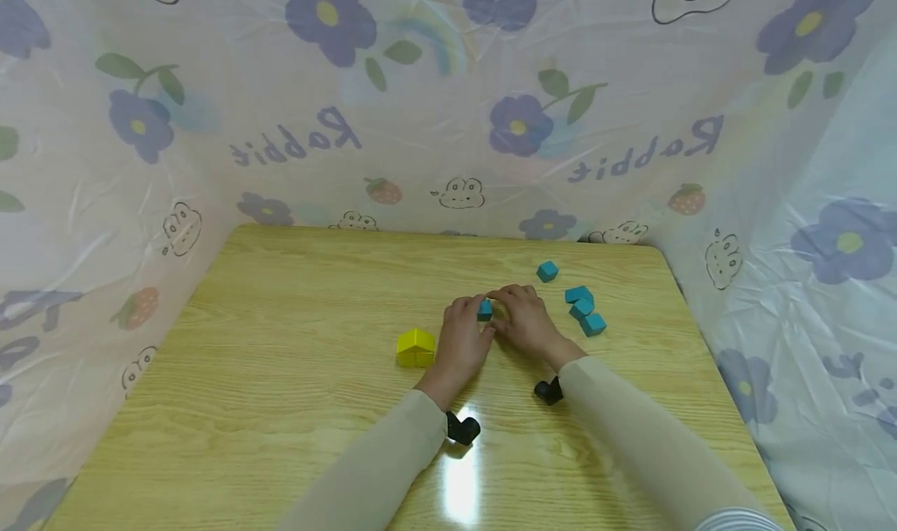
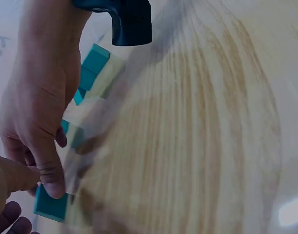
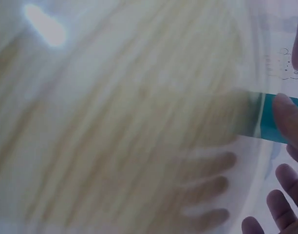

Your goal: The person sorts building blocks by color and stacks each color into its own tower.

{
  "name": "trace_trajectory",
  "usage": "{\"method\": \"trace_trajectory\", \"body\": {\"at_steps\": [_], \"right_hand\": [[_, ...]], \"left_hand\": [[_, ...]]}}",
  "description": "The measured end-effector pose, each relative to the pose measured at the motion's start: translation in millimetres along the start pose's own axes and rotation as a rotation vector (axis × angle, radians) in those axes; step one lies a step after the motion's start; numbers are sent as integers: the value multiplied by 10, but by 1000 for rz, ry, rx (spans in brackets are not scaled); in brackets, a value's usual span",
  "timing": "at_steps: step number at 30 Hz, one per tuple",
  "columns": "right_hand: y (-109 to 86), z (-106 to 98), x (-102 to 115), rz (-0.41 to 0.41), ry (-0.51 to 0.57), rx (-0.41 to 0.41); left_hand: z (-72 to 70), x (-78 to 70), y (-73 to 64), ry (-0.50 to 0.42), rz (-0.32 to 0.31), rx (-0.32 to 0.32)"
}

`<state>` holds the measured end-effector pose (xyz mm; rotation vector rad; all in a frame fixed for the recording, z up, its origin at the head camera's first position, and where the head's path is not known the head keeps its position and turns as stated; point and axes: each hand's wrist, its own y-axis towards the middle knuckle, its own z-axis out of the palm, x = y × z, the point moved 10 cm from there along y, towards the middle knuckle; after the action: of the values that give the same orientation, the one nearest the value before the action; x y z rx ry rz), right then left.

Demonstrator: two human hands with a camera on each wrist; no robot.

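Both hands meet at a small blue block [image 1: 484,311] near the middle of the table. My left hand [image 1: 462,340] comes from its left side, fingers bent around it with the thumb on the near side. From the right, my right hand [image 1: 529,321] brings thumb and fingertips to the same block. In the left wrist view, the right thumb [image 2: 52,183] lies on the block [image 2: 50,207], with left fingers [image 2: 15,175] right beside it. A thumb [image 3: 289,119] overlaps the block [image 3: 270,117] in the right wrist view, other fingers spread below. The far fingertips are partly hidden.
A small house-like group of yellow blocks [image 1: 416,348] stands left of the left hand. Several blue blocks lie to the right, one apart [image 1: 548,271] and others clustered [image 1: 582,308]. A patterned cloth [image 1: 420,181] rises behind the wooden table [image 1: 294,321].
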<state>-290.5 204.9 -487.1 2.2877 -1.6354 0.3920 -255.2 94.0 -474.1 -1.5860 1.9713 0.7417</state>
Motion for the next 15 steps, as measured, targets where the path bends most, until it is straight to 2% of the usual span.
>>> {"method": "trace_trajectory", "body": {"at_steps": [4, 8, 15], "right_hand": [[12, 40, -42, 16, 51, -14], [-36, 37, -81, 24, 68, -34], [-327, -47, -174, 31, 62, -40]], "left_hand": [[65, 84, 3, -29, -38, 8], [122, 123, -5, -24, -47, 27], [209, 158, -49, -8, -31, 73]]}}
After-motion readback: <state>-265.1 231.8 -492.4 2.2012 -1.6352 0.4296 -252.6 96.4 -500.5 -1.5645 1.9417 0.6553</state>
